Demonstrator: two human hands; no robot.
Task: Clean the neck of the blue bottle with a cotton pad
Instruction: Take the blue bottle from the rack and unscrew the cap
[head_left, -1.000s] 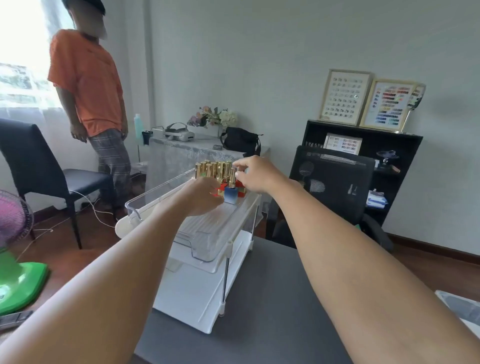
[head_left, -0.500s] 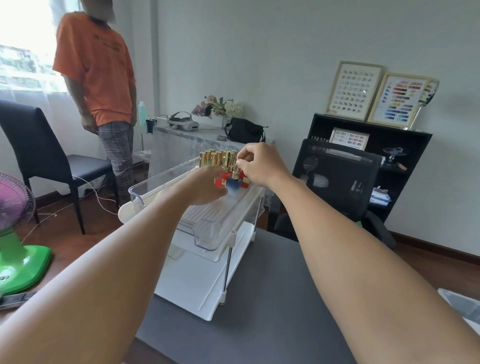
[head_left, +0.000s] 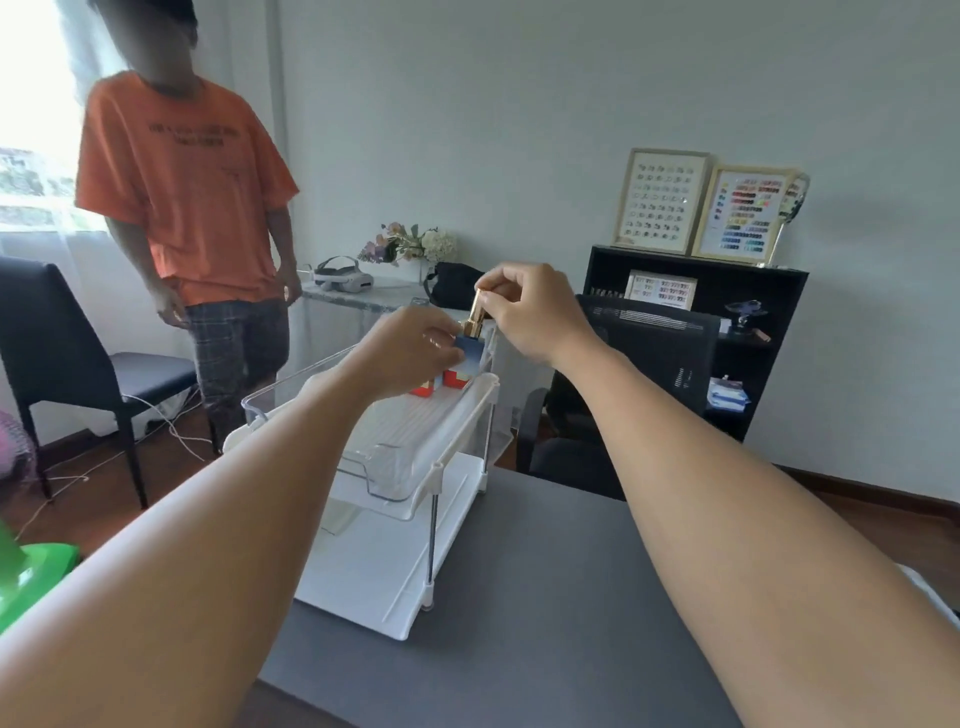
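At the far left edge a green fan base (head_left: 31, 577) shows on the wooden floor, with a dark chair (head_left: 78, 353) behind it near the bright window. A person in an orange shirt (head_left: 187, 192) and plaid shorts stands beside the chair. Further right, a white two-tier rack (head_left: 405, 519) stands on the grey table (head_left: 519, 623), its upper tier a clear tray (head_left: 395, 467). The left hand (head_left: 410, 348) reaches over the far end of that tray, its fingers curled round the body of the blue bottle (head_left: 470, 353), which it holds upright just above the tray. Red bottles (head_left: 441, 382) stand in the tray directly below the blue one. The right hand (head_left: 530, 312) pinches the bottle's gold cap (head_left: 477, 314) between thumb and fingertips; whether the cap is seated or loosened cannot be told. No cotton pad can be made out. Behind the hands sit a headset (head_left: 343, 278), flowers (head_left: 410, 244) and a black bag (head_left: 452, 283) on a side table. To the right are a black office chair (head_left: 649, 353) and a black shelf (head_left: 727, 322) with two framed colour charts (head_left: 701, 208) on top.
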